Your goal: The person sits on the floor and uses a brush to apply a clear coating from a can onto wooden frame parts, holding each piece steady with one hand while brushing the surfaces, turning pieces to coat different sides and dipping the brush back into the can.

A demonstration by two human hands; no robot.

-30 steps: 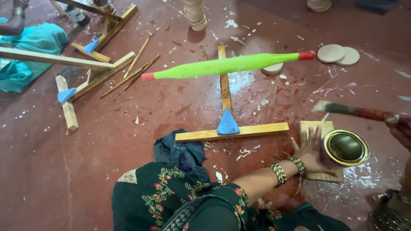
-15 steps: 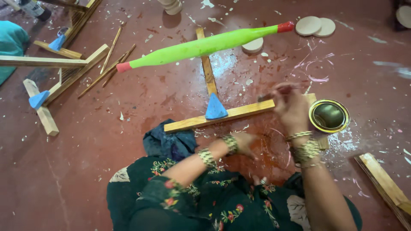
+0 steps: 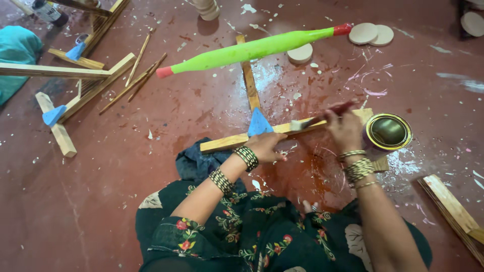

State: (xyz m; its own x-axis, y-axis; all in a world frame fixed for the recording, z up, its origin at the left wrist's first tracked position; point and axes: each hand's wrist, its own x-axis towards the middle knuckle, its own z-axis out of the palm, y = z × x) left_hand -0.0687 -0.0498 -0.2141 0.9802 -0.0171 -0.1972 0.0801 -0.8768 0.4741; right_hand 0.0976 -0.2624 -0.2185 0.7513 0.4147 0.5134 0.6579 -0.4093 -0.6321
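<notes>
While the left hand [image 3: 267,147] lay flat on the wooden crossbar [image 3: 237,140], its fingers pressed together along the bar's near edge, the right hand [image 3: 345,130] gripped a paintbrush [image 3: 322,118], fingers curled tight about the dark handle. The brush lay nearly level, its pale bristles touching the top of the crossbar just right of a blue wedge [image 3: 259,123] that stood where the bar met a narrow upright strip [image 3: 248,75] running away across the floor [image 3: 126,201]. Both wrists carried stacked bangles. An open paint tin [image 3: 387,132] sat just beside the right hand, at the right end of the crossbar, resting partly on a pale board. Above the strip a long green spindle with red tips [image 3: 252,49] lay slantwise, well apart from the hands. Three pale wooden discs [image 3: 364,33] lay near its right tip. Toward the floor's far left corner, more wooden frames [image 3: 80,75] with blue wedges were heaped beside loose sticks. At the near right corner lay another plank [image 3: 451,209]. Paint specks dotted the red floor.
</notes>
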